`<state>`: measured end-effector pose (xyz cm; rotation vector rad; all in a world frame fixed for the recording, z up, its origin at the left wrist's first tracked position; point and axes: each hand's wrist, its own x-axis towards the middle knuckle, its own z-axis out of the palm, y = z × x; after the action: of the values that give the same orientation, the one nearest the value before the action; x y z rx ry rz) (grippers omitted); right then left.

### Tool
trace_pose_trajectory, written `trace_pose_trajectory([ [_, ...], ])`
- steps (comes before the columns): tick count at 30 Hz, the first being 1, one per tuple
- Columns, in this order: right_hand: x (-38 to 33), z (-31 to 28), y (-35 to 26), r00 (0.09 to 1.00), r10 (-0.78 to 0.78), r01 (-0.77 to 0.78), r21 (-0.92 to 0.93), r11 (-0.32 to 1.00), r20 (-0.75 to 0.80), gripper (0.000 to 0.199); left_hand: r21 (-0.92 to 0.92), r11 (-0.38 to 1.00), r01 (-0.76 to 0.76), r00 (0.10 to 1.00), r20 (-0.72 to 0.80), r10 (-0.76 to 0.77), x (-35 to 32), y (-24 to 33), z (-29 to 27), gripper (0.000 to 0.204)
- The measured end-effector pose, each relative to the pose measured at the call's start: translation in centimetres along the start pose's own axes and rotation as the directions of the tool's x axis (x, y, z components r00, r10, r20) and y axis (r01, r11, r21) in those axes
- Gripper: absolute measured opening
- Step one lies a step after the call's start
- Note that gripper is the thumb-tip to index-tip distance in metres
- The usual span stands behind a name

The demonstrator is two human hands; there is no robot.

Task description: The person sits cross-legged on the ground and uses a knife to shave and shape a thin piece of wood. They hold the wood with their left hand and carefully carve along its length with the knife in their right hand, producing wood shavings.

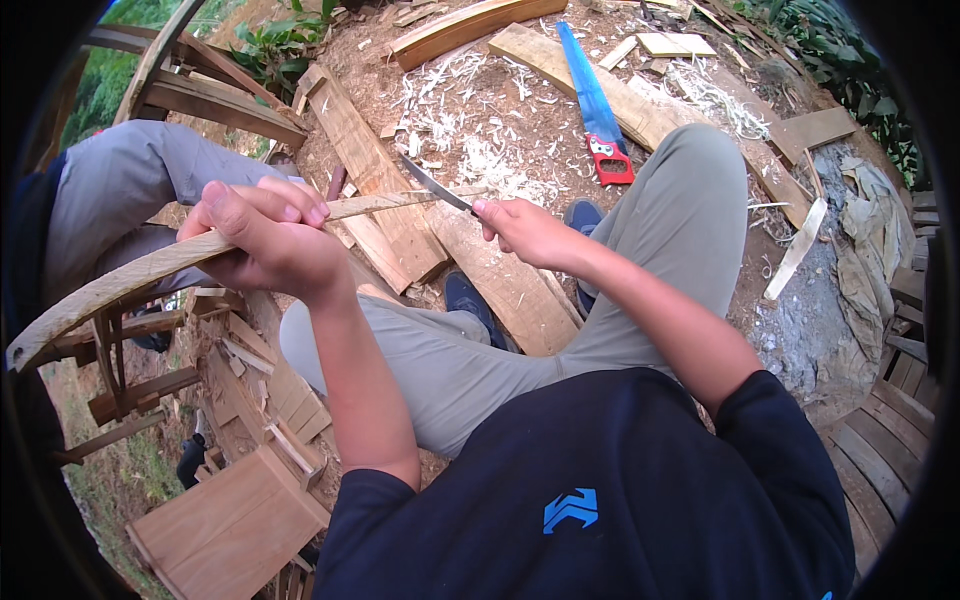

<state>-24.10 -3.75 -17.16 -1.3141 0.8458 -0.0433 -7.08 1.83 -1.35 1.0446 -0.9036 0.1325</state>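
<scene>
Dark shirt (690,470) nearest; left grip (265,237) clasps a wooden strip (110,284) above the ground (366,92), right grip (525,230) holds a knife (437,185) across its far end: shaving, apparently; another stroke would need steady bracing.

knife (438,185): handle hidden by right hand (527,232) | wooden strip (120,272): partly covered by left hand (268,240)

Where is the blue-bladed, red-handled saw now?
In the head view, the saw lies near the top, right of centre, left of the right knee, partly over a wooden plank.
</scene>
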Motion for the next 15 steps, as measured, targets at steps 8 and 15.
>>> trace_pose_trajectory([
  [8, -0.4, -1.3, -0.1, 0.889, 0.101, -0.394, 0.631, 0.668, 0.447, 0.048, -0.014, 1.000, 0.011, 0.999, 0.033, -0.010, 0.5, 0.0, 0.4, 0.037],
  [15, -3.6, 1.9, -3.8, 0.910, -0.310, 0.227, -0.294, 0.928, -0.275, 0.047, -0.021, 0.999, 0.050, 0.998, 0.045, -0.049, 0.8, -0.3, 0.4, 0.030],
])
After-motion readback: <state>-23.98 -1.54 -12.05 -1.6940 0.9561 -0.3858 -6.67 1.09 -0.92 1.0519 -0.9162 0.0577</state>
